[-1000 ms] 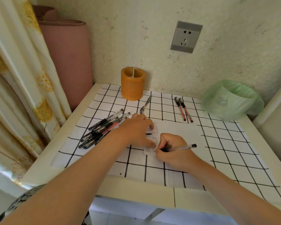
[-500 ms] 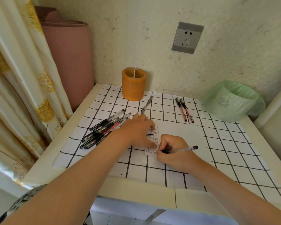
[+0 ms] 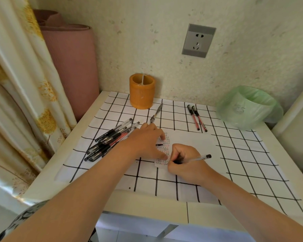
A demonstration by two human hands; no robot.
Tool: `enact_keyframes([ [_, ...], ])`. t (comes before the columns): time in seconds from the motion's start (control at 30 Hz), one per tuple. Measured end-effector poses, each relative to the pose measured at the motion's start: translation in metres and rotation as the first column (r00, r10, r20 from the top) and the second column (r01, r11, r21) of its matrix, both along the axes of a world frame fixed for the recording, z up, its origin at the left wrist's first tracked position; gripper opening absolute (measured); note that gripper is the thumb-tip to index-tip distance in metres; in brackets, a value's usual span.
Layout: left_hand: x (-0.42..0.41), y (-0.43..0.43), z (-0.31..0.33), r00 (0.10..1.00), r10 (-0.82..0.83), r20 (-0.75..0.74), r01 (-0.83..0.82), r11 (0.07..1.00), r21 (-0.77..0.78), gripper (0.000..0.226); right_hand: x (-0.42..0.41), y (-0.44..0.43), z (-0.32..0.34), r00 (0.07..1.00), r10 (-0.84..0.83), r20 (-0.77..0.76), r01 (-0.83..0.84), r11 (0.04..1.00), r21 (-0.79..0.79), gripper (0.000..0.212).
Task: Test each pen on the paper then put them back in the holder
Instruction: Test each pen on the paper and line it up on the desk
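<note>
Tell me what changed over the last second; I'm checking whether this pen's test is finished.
Almost nothing changed. The right hand still grips the pen with its tip at the paper slip, shifting only slightly. The left hand still presses the slip down. Nothing was picked up or let go. The pile of pens, the two red pens and the orange holder stayed put.
</note>
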State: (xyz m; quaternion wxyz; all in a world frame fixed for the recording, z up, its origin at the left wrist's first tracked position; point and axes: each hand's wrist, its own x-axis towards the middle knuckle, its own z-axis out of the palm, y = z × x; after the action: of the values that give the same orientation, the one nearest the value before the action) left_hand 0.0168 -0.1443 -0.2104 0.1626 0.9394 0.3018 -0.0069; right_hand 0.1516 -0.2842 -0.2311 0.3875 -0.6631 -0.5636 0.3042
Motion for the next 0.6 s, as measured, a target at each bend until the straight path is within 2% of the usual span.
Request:
enact_keyframes([
  [0.13, -0.002, 0.0, 0.001, 1.0, -0.018, 0.003, 0.018, 1.0, -0.004, 0.068, 0.003, 0.001, 0.003, 0.983, -0.081, -0.165, 0.082, 0.997, -0.001, 0.017],
  [0.27, -0.011, 0.009, 0.007, 0.997, 0.011, 0.073, -0.005, 0.996, -0.09, 0.055, 0.004, 0.003, 0.008, 0.942, -0.161, -0.294, 0.174, 0.985, 0.016, 0.009],
  [0.4, -0.024, 0.011, 0.013, 0.998, 0.039, 0.044, -0.036, 0.996, -0.077, 0.038, 0.01, 0.005, 0.014, 0.896, -0.263, -0.358, 0.3, 0.953, 0.051, 0.023],
  [0.53, -0.024, 0.005, 0.013, 0.998, 0.046, 0.034, -0.044, 0.998, -0.053, 0.021, 0.017, 0.006, 0.02, 0.911, -0.23, -0.343, 0.253, 0.967, 0.025, 0.027],
  [0.6, -0.022, 0.002, 0.014, 0.998, 0.05, 0.044, -0.048, 0.998, -0.042, 0.016, 0.019, 0.005, 0.026, 0.898, -0.198, -0.392, 0.224, 0.974, 0.02, 0.031],
])
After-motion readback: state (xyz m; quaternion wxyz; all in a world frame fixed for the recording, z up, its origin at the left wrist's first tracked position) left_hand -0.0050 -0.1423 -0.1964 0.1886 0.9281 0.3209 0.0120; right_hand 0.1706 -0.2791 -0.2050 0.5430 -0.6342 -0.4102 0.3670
